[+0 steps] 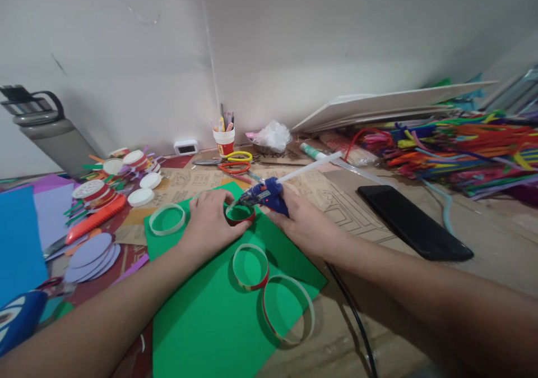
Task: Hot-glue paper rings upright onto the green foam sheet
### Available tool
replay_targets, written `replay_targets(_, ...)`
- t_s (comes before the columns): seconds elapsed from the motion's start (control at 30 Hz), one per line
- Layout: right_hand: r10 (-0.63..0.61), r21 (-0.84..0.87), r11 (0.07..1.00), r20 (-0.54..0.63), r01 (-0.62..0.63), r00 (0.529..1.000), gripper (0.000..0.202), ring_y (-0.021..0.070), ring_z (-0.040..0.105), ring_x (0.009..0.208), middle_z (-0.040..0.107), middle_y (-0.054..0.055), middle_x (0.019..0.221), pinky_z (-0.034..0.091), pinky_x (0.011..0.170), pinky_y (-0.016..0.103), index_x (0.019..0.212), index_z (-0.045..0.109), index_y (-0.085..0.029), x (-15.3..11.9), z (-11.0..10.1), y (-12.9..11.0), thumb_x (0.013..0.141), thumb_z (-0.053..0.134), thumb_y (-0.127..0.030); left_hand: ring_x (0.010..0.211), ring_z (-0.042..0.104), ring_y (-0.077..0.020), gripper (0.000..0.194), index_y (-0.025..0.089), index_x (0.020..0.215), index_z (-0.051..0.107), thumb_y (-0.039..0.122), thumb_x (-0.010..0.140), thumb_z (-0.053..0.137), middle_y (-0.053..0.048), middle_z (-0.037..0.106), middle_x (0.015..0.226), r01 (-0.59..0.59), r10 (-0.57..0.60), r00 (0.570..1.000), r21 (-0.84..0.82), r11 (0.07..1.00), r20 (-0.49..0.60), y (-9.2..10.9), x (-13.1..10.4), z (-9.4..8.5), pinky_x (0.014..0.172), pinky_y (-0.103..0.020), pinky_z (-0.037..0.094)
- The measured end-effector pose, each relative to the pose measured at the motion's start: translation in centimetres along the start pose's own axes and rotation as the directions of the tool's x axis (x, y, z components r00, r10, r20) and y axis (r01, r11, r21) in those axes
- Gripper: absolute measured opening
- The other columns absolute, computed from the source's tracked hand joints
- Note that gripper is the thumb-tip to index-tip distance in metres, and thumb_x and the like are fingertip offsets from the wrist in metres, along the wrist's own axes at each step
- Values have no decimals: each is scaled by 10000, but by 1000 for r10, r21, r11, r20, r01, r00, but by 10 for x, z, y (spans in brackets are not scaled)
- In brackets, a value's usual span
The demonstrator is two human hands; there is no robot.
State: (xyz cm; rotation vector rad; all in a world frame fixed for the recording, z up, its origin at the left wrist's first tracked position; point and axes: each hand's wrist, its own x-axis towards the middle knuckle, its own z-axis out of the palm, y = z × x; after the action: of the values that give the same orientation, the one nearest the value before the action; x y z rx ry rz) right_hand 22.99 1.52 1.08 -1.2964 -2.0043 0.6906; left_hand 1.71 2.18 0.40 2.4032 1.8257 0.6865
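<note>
My right hand (298,221) is closed around a blue hot glue gun (271,196), a white glue stick (311,166) jutting from its back. The gun's nozzle is at the rim of a red paper ring (246,215) on a green sheet (202,322). My left hand (212,215) grips that ring from its left side, thumb in front and fingers behind. To the left of this hand stands another ring (167,220) on the sheet. Nearer to me are a smaller ring (251,267) and a larger one (288,310), the larger partly over the sheet's right edge.
A black phone (414,221) and colourful pipe cleaners (462,148) lie at right. Scissors (235,162) and a pen cup (224,141) are behind. At left are a bottle (59,137), orange cutter (96,219) and purple discs (90,257). A black cable (353,310) runs toward me.
</note>
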Motion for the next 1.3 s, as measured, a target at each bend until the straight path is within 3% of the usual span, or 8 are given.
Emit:
replay_targets(0.17, 21, -22, 1000, -19, -22, 1000, 231, 285, 651, 993, 697, 90, 1067, 505, 815, 405, 1135, 560, -240, 0, -5, -4, 919, 561, -322, 1091, 559, -314, 428, 220, 973, 557, 546, 729, 691, -82, 655, 1055, 4, -4, 1000, -5, 1000, 4, 0, 0, 0, 924, -482, 388)
replay_targets(0.87, 60, -101, 993, 10, -58, 998, 194, 297, 643, 1018, 684, 124, 1123, 501, 816, 396, 1111, 550, -212, -4, -7, -18, 935, 530, -288, 1112, 556, -331, 435, 234, 1032, 605, 494, 706, 729, -70, 675, 1088, -38, 38, 999, -5, 999, -8, 0, -2, 0, 930, -486, 388)
replay_targets(1.1, 38, -108, 993, -13, -39, 999, 213, 285, 654, 1011, 696, 112, 1105, 510, 805, 375, 1132, 553, -220, -5, -6, -16, 936, 536, -303, 1125, 553, -321, 520, 218, 1054, 602, 593, 713, 718, -74, 675, 1103, -41, 41, 999, -10, 999, -19, 0, -3, 0, 943, -479, 378)
replay_targets(1.3, 56, -116, 992, -1, -55, 998, 222, 286, 652, 1024, 692, 121, 1124, 515, 821, 381, 1139, 556, -207, -5, -6, -19, 930, 540, -281, 1080, 559, -308, 443, 220, 1020, 605, 578, 769, 676, -61, 676, 1078, -31, 31, 1000, -14, 999, -4, 0, -2, -1, 896, -464, 383)
